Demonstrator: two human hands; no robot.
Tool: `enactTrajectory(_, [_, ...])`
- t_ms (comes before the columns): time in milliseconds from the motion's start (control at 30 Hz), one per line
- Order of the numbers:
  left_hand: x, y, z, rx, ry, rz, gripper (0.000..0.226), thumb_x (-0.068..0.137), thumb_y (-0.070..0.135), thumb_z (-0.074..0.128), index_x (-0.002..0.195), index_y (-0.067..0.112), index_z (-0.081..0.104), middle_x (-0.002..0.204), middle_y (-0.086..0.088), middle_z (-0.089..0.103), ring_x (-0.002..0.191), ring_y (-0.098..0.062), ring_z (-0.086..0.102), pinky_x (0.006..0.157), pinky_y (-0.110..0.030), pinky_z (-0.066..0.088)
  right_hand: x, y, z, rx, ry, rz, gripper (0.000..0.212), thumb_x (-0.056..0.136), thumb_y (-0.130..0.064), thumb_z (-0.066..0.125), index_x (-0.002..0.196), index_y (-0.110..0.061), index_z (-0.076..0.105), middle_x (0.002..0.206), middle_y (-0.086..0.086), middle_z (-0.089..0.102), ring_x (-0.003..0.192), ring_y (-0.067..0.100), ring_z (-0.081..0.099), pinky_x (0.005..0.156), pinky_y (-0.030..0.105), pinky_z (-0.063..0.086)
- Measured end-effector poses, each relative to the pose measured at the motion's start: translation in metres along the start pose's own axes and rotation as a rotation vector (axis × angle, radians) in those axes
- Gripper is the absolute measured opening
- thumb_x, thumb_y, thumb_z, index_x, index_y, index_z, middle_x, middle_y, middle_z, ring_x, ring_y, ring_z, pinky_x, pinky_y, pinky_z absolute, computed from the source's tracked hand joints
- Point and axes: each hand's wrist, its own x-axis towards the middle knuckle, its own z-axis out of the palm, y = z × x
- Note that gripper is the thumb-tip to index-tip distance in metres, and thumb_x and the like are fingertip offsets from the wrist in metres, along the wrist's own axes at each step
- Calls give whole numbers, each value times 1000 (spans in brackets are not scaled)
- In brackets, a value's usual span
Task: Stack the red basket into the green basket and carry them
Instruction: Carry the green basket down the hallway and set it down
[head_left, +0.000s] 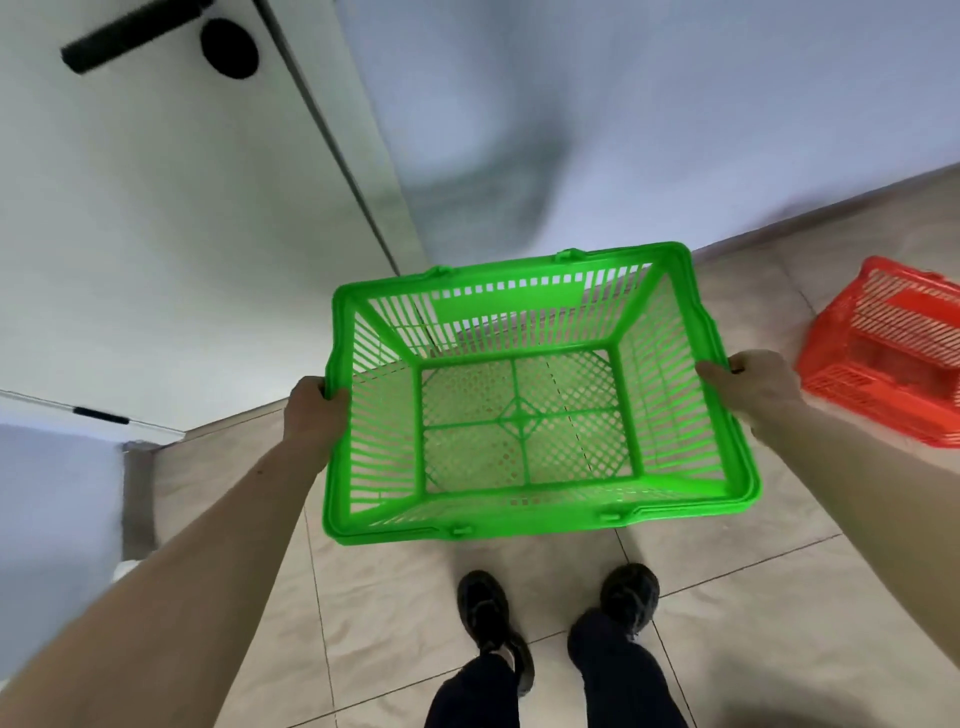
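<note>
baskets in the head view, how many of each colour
green basket: 1, held at its side rims by the left hand and the right hand
red basket: 1, on the floor to the right
total: 2

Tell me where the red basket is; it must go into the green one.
The red basket sits on the floor at the head view's right edge, just beyond the right hand.

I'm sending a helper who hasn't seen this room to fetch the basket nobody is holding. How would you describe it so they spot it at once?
Start at the pale wall ahead and look down to the tiled floor at its foot, on the right. The red basket sits there, cut off by the picture's edge. Unlike the green basket, gripped by the left hand and right hand, no hand touches it.
</note>
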Motion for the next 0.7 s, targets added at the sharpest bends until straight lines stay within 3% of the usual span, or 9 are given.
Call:
enactTrajectory(200, [-1, 64, 57, 18, -10, 38, 13, 89, 11, 52, 81, 2, 58, 67, -10, 50, 67, -27, 48, 52, -30, 34, 58, 33, -46, -32, 1, 29, 44, 87, -39, 63, 56, -12, 48, 78, 18, 55, 89, 38, 62, 66, 32, 36])
enactTrajectory(300, [-5, 90, 87, 9, -9, 39, 13, 88, 11, 52, 77, 4, 57, 68, -11, 51, 68, -28, 48, 58, -32, 36, 90, 47, -67, -37, 12, 13, 47, 88, -37, 63, 51, -14, 44, 76, 19, 55, 77, 32, 55, 65, 32, 32])
enactTrajectory(433, [-7, 122, 128, -4, -24, 13, 20, 88, 11, 52, 68, 11, 52, 66, -6, 49, 71, -28, 50, 64, -34, 39, 132, 63, -93, -57, -5, 35, 42, 88, -40, 62, 60, -9, 54, 80, 21, 59, 86, 35, 61, 67, 31, 32])
enactTrajectory(500, [-4, 137, 146, -4, -36, -5, 16, 87, 12, 52, 71, 10, 53, 68, -7, 50, 73, -28, 50, 64, -34, 39, 155, 67, -103, -83, -11, 27, 40, 89, -40, 61, 71, -5, 63, 88, 26, 64, 93, 38, 63, 68, 31, 33])
enactTrajectory(567, [3, 153, 162, -8, -39, -15, 11, 88, 13, 52, 79, 8, 56, 75, -10, 55, 75, -28, 51, 66, -34, 39, 178, 66, -113, -96, -10, 18, 41, 89, -40, 60, 67, -6, 61, 95, 28, 67, 97, 40, 64, 69, 31, 33])
enactTrajectory(700, [25, 188, 185, -26, -32, -36, 16, 88, 16, 54, 98, 5, 61, 88, -13, 59, 82, -31, 56, 69, -36, 43, 221, 56, -129, -113, -9, 24, 41, 89, -40, 60, 66, -6, 60, 84, 23, 61, 96, 40, 64, 69, 31, 34])
